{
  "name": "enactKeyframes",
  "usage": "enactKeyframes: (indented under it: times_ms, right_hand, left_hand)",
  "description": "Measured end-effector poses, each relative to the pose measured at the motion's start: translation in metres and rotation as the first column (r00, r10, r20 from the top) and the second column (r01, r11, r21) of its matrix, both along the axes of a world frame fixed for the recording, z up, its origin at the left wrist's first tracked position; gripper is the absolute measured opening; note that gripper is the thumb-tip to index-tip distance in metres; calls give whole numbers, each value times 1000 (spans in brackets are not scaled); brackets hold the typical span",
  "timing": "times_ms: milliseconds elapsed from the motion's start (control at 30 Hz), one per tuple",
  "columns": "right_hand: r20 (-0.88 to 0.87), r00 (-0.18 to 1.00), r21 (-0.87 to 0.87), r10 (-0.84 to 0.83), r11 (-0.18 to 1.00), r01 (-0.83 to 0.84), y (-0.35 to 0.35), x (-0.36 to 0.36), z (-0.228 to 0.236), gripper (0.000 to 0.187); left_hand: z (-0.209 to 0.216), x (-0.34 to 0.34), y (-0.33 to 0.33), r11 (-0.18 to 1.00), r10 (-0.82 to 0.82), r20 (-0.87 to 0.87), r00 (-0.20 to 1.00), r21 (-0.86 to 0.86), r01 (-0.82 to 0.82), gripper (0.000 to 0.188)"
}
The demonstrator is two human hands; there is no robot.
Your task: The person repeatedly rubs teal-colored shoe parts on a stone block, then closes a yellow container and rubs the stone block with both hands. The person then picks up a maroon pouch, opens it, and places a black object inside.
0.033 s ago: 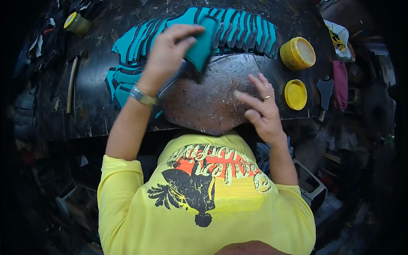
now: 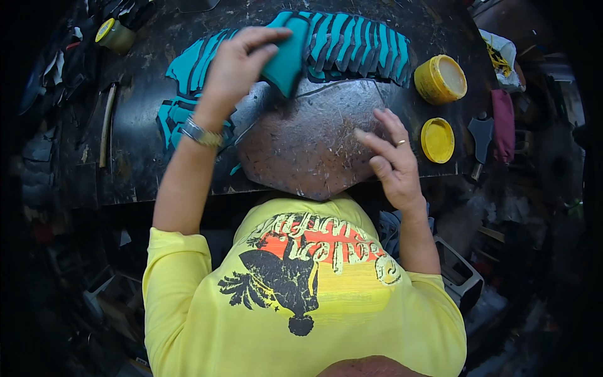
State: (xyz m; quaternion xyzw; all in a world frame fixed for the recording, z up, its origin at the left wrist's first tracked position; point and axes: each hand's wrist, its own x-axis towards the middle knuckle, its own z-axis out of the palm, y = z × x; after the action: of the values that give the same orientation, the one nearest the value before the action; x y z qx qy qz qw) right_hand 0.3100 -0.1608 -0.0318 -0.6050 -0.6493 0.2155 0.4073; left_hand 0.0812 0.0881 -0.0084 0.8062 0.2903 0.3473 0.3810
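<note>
My left hand (image 2: pixel 235 66) is shut on a teal flat piece (image 2: pixel 286 60), held up over the far edge of a scratched grey slab (image 2: pixel 308 144) on the dark workbench (image 2: pixel 135 173). A metal watch sits on that wrist. My right hand (image 2: pixel 392 157), with a ring, rests its spread fingers on the slab's right edge and holds nothing. Behind the slab several teal pieces (image 2: pixel 358 47) lie overlapping in a row. More teal pieces (image 2: pixel 188 69) lie at the left.
An open yellow jar (image 2: pixel 441 78) and its yellow lid (image 2: pixel 437 139) sit right of the slab. A dark hammer-like tool (image 2: pixel 480 135) lies beyond them. A wooden-handled tool (image 2: pixel 107 122) lies at the left, a small yellow-lidded jar (image 2: pixel 113 34) at the far left.
</note>
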Motion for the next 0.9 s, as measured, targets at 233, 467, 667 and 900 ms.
enactKeyframes:
  times_ms: [233, 467, 667, 900]
  right_hand:
    - [40, 996, 66, -84, 994, 82, 10, 4, -9, 36]
    - [91, 973, 158, -212, 968, 196, 12, 36, 18, 29]
    - [302, 775, 277, -555, 829, 486, 35, 131, 38, 36]
    - [827, 346, 227, -443, 826, 515, 66, 169, 35, 45]
  left_hand:
    - [-18, 0, 83, 994, 100, -163, 982, -31, -106, 30]
    - [-7, -9, 49, 784, 336, -253, 907, 609, -121, 36]
    - [34, -90, -56, 917, 282, -540, 793, 394, -58, 46]
    - [20, -130, -98, 891, 419, -698, 580, 438, -118, 62]
